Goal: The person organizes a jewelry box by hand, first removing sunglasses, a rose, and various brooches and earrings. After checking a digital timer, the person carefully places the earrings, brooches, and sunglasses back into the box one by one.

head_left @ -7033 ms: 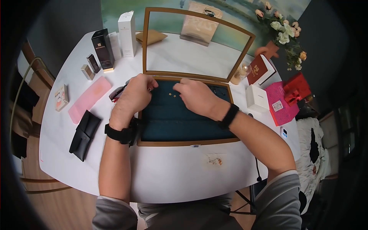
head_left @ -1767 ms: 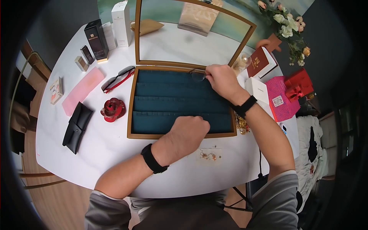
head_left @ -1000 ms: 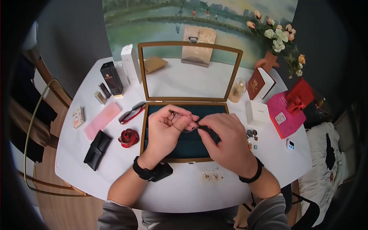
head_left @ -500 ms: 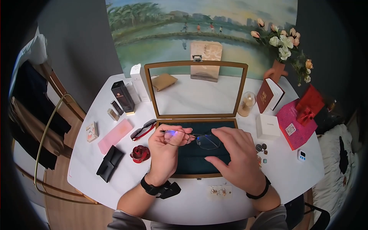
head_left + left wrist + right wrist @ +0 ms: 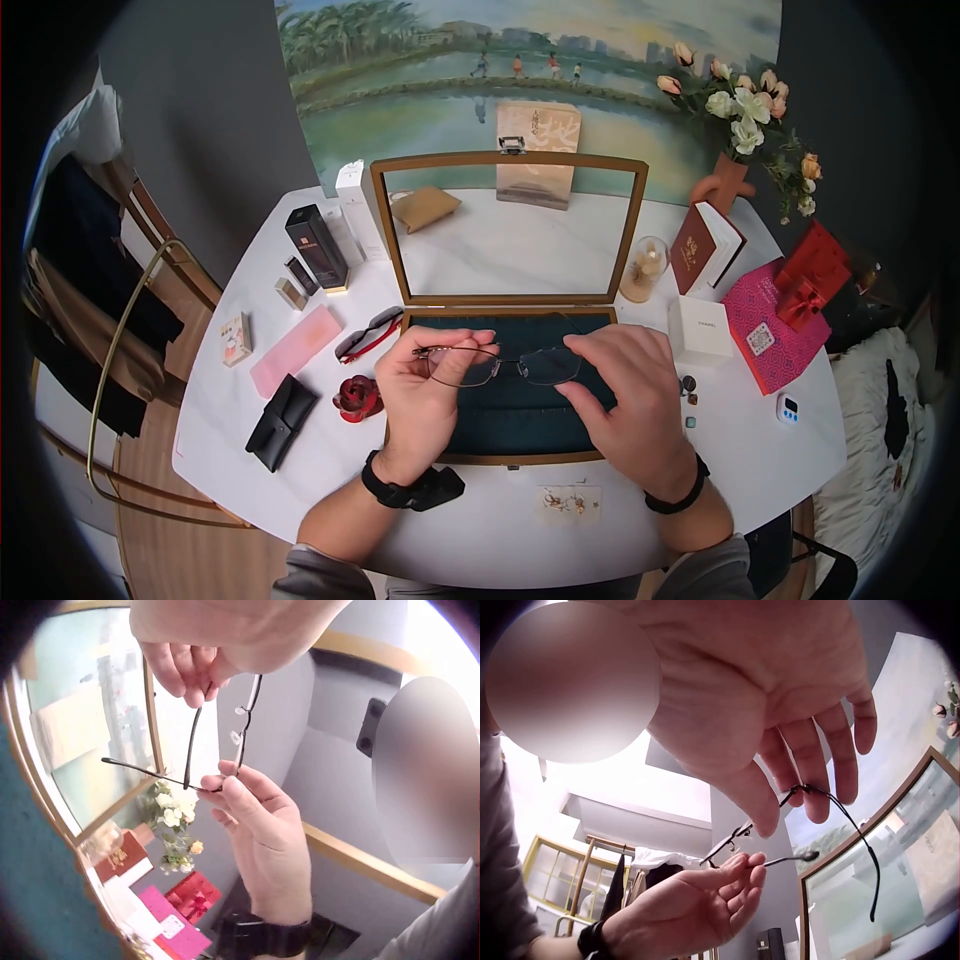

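Thin-framed eyeglasses (image 5: pixel 550 367) are held level above the box, lenses facing up toward the head camera. My left hand (image 5: pixel 420 415) pinches their left end and a temple arm between thumb and fingers, also visible in the right wrist view, where that hand (image 5: pixel 679 907) is at the lower left. My right hand (image 5: pixel 640 405) grips the right end at the hinge; in the left wrist view its thumb and fingers (image 5: pixel 262 825) close on the frame corner. Below is the wooden box (image 5: pixel 540 458) lined in dark teal, its glass lid upright.
Left of the box lie sunglasses (image 5: pixel 368 338), a red rose-shaped object (image 5: pixel 357 398), a black case (image 5: pixel 283 422) and a pink pouch (image 5: pixel 296 350). At right are a white box (image 5: pixel 698 330) and small jewellery (image 5: pixel 691 422). Earrings on a card (image 5: pixel 568 505) lie in front.
The glasses, picked up from the box's top right, are now between both hands. Since half a second ago they have turned flatter toward the head camera, and my right fingers have closed on their right end.
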Motion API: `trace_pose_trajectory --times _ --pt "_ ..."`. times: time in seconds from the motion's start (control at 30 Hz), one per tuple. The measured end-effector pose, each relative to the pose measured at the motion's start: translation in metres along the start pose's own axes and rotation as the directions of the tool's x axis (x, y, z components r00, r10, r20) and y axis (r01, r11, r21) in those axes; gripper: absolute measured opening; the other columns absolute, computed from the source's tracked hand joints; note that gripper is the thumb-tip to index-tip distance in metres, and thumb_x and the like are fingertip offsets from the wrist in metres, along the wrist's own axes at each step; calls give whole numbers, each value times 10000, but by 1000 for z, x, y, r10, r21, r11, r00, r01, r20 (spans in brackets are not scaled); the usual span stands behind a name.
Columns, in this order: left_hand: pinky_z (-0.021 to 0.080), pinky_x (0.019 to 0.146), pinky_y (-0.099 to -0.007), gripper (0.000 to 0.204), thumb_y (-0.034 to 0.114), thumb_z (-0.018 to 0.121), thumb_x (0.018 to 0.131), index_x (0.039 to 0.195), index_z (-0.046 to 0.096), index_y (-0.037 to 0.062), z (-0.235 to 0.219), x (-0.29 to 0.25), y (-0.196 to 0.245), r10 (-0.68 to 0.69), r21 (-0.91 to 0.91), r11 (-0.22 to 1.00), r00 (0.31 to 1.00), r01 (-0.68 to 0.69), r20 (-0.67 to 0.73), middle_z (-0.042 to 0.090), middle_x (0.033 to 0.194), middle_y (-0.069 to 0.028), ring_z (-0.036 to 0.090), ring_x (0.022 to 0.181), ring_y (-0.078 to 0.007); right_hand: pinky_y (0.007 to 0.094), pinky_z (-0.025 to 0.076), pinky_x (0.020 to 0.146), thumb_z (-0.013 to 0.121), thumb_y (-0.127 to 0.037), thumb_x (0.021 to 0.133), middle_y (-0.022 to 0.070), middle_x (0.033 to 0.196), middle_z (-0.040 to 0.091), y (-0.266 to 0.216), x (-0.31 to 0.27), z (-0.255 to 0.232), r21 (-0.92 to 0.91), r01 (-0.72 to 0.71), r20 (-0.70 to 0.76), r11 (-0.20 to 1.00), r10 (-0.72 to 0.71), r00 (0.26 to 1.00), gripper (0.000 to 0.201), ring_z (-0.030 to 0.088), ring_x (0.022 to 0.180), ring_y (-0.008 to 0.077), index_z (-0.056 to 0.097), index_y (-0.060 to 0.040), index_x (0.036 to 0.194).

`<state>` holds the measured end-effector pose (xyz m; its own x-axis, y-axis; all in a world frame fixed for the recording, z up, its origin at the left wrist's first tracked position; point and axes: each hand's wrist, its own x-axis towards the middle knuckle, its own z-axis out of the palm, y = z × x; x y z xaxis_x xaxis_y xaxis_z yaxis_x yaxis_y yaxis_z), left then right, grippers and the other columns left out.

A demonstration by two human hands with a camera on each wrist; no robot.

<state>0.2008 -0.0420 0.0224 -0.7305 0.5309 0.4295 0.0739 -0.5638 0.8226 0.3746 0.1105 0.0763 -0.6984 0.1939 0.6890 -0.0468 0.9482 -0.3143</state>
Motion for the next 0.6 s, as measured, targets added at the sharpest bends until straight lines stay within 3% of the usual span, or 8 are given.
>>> trace_pose_trajectory --times 0.03,0.07,0.13,0.2,0.27,0.5,0.57,0.6 --pt "646 905 -345 145 33 751 1032 1156 723 -37 -1 2 1 92 142 986 996 -91 -2 799 1111 -203 797 973 -251 456 472 966 883 -68 804 118 1088 716 2 0 -1 -9 6 -3 1000 -6 1000 472 670 1060 326 704 -33 1240" --pt "646 905 -345 145 33 751 1032 1156 723 -37 -2 5 1 92 141 986 996 -91 -2 799 1111 -203 797 973 -251 458 472 972 881 -66 809 120 1087 715 3 0 -1 -19 11 -6 1000 -11 1000 475 668 1067 327 703 -31 1248" --pt "630 865 -315 148 -27 773 989 1134 780 -52 -9 12 3 370 414 819 917 -397 148 810 1087 -162 789 935 -228 457 471 980 879 -66 815 120 1083 717 4 0 1 -12 4 0 1000 -4 1000 475 665 1076 330 701 -26 1254" --pt "625 843 -309 163 -45 777 970 1132 792 -51 -11 13 9 399 478 765 900 -432 175 809 1070 -150 783 914 -219 457 471 989 876 -66 822 120 1080 719 6 0 3 -6 1 2 1000 -1 1000 475 663 1086 332 699 -21 1261" --pt "620 820 -302 182 -64 782 950 1131 804 -50 -11 13 18 424 537 705 882 -463 204 809 1054 -137 778 893 -210 466 470 1011 857 -53 842 145 1172 705 8 -1 5 54 -79 120 995 73 990 507 648 1124 344 682 -15 1317" --pt "565 778 -330 283 -94 840 828 1097 816 -9 -6 13 28 411 702 417 809 -577 421 762 942 -101 728 855 -234 462 479 1004 849 -106 870 182 1284 630 -6 4 1 138 -68 212 988 38 977 616 619 1143 353 622 7 1431" --pt "540 755 -349 307 -92 856 794 1081 820 9 -4 14 29 409 706 339 774 -621 484 744 925 -83 703 835 -238 439 502 948 861 -143 873 164 1187 620 -9 3 2 276 -72 199 958 16 980 620 617 1078 346 627 22 1423" --pt "511 749 -365 321 -78 865 766 1066 821 27 -1 14 30 406 686 292 736 -667 542 727 923 -67 676 832 -239 418 522 828 850 -123 888 135 1027 608 -12 2 3 281 -59 146 958 18 989 492 624 931 321 681 19 1328"
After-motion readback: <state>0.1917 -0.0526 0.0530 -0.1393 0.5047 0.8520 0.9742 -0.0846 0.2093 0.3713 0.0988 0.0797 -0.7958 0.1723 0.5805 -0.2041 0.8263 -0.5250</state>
